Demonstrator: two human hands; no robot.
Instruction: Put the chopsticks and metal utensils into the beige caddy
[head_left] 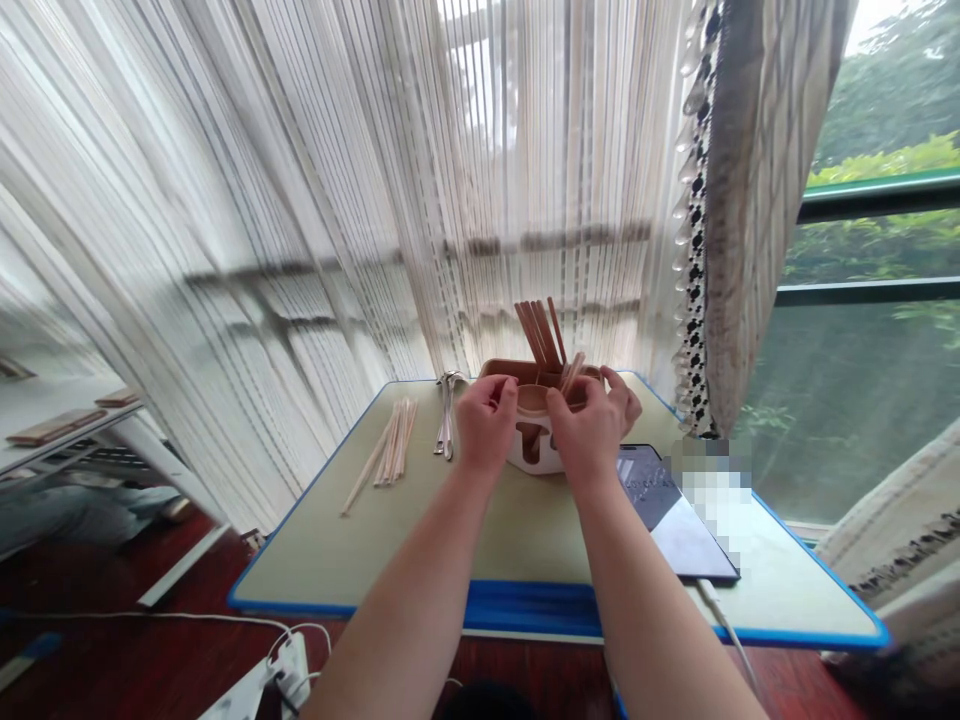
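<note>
A utensil holder (541, 462), white outside with brown compartments, stands near the table's far edge. Several brown chopsticks (541, 332) rise from its back. My left hand (486, 420) is closed at its left front rim, fingers curled and thumb along the edge. On the other side, my right hand (592, 425) grips the right front, its thumb by the round front compartment. Short pale, translucent sticks (574, 370) poke up beside the right fingers; whether those fingers touch them I cannot tell. My hands hide parts of the holder's sides.
Left on the blue-edged table (315, 540) lie pale wrapped chopsticks (391, 445) and metal cutlery (448, 415). A tablet (675, 520) with a cable (724, 615) lies at the right, beside a blurred-out patch. Striped sheer curtains (360, 200) hang behind. A power strip (289, 665) is on the floor.
</note>
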